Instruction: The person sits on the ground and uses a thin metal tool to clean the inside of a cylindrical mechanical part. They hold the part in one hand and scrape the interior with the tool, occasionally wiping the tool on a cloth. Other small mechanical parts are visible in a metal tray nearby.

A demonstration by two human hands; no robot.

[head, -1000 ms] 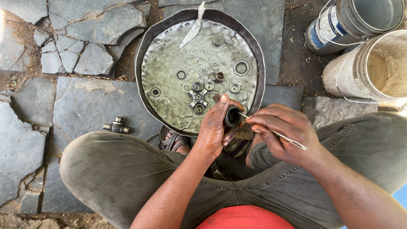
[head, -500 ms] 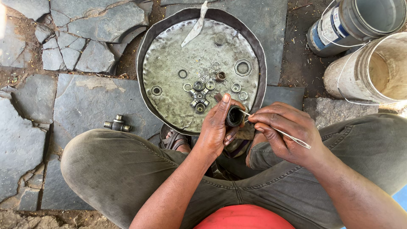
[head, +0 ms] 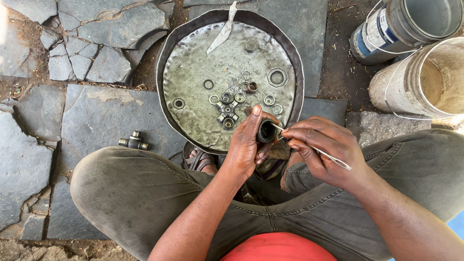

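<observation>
My left hand (head: 249, 145) grips a small dark cylindrical cup (head: 266, 131) with its open end facing me, just over the near rim of a round metal pan (head: 193, 34). My right hand (head: 324, 150) pinches a thin metal pick (head: 314, 149) whose tip reaches into the cup's mouth. The pan holds shallow murky liquid, a cross-shaped joint piece (head: 227, 113), several rings, nuts, small cups and a scatter of thin needle rollers (head: 239, 82). A flat metal blade (head: 223, 30) leans on the pan's far rim.
I sit cross-legged on broken slate paving (head: 96, 116). A second cross-shaped joint (head: 134, 141) lies on the stone left of the pan. Two buckets stand at the upper right: a grey tin (head: 411, 24) and a whitish one (head: 425, 82). A sandalled foot (head: 200, 157) shows below the pan.
My hands have shifted only slightly; the pick's tip stays at the cup's mouth. The view has tilted a little.
</observation>
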